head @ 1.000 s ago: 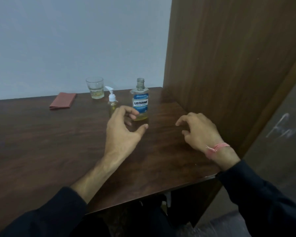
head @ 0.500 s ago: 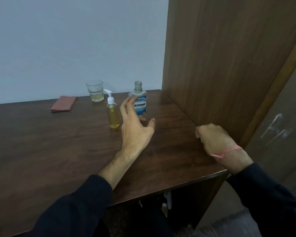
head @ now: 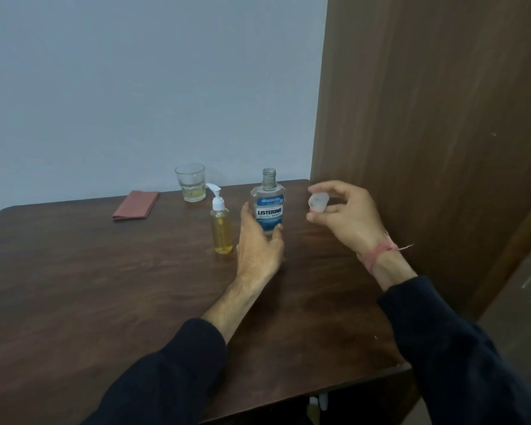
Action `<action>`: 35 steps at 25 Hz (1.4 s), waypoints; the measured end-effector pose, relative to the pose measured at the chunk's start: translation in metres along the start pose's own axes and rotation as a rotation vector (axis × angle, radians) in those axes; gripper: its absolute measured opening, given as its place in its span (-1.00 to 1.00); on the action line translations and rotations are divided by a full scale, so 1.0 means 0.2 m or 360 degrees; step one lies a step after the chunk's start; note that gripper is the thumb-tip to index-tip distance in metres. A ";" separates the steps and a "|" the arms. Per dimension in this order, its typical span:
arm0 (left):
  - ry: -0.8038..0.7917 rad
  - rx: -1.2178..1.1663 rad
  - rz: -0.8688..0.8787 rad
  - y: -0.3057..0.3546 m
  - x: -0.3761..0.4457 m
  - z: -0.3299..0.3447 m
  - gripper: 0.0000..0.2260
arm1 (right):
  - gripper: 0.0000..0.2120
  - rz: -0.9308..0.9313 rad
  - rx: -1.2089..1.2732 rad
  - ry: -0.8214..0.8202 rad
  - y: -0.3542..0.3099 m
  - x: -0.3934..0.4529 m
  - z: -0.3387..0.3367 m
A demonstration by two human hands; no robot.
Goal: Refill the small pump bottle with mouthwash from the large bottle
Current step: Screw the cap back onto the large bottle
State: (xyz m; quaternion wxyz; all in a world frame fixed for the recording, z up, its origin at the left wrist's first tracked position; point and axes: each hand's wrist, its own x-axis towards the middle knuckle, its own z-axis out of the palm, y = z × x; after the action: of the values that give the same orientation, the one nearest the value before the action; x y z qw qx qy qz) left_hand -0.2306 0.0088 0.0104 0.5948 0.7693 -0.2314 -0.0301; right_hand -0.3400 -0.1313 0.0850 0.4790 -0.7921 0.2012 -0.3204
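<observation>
Left hand (head: 258,250) reached open beside uncapped large bottle (head: 269,207); right hand (head: 347,216) pinched clear cap (head: 318,202); pump bottle (head: 220,223) upright on desk (head: 105,286).

Glass (head: 190,182) with yellowish liquid near folded reddish cloth (head: 136,205), on table (head: 74,286).

"LISTERINE COOL MINT" read on blue label (head: 269,213) of large bottle (head: 268,207); smaller print on label illegible.

Dark wood-grain table (head: 105,302), faint sheen; clear plastic bottles; glass tumbler (head: 190,182); matt cloth (head: 136,205)
</observation>
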 end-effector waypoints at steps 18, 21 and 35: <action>-0.0016 0.0284 0.0306 -0.14 0.11 -0.06 -0.63 | -0.56 -0.0343 0.1235 -0.0087 0.06 0.33 0.36; -0.0045 0.0292 0.0293 -0.13 0.12 -0.06 -0.60 | -0.53 -0.0378 0.1282 -0.0158 0.08 0.31 0.34; -0.0023 0.0340 0.0335 -0.14 0.11 -0.05 -0.56 | -0.62 -0.0521 0.0943 -0.0246 0.14 0.30 0.32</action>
State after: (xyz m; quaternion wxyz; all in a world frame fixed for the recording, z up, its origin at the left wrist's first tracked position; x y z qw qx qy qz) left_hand -0.1978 0.0143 -0.0080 0.5078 0.7995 -0.3167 0.0516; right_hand -0.2524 -0.1412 0.0585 0.6443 -0.6623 -0.0672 -0.3766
